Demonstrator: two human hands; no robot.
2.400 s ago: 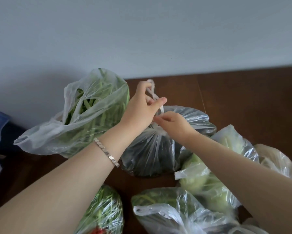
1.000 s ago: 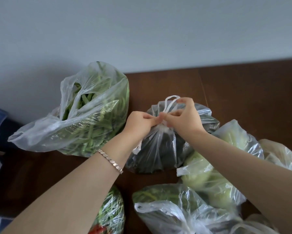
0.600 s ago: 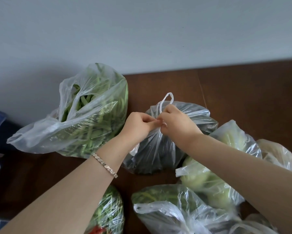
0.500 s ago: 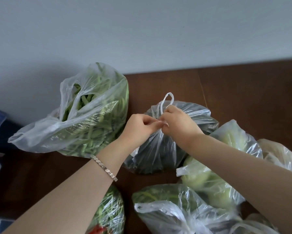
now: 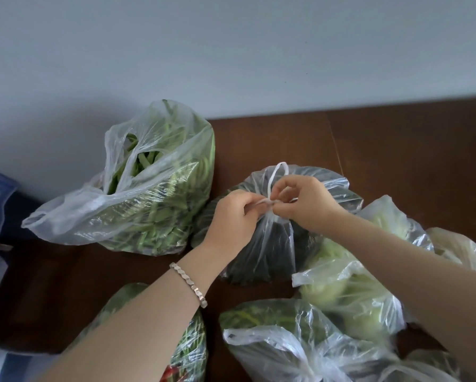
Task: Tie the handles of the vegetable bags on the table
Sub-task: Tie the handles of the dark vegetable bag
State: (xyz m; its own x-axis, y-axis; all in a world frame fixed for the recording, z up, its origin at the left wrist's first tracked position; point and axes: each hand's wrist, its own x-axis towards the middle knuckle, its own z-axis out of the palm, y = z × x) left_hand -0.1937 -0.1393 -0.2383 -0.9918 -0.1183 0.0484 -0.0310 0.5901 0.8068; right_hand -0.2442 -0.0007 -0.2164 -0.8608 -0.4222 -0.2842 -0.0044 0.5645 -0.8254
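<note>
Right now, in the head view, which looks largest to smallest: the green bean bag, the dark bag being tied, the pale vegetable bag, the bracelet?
1. green bean bag
2. dark bag and pale vegetable bag: they look alike and both are partly hidden, so not ranked
3. bracelet, smallest

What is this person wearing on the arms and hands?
Both forearms are bare, no sleeves or gloves in view. The left hand has a pale metallic bracelet of small linked segments at its wrist; the right hand wears nothing visible.
</note>
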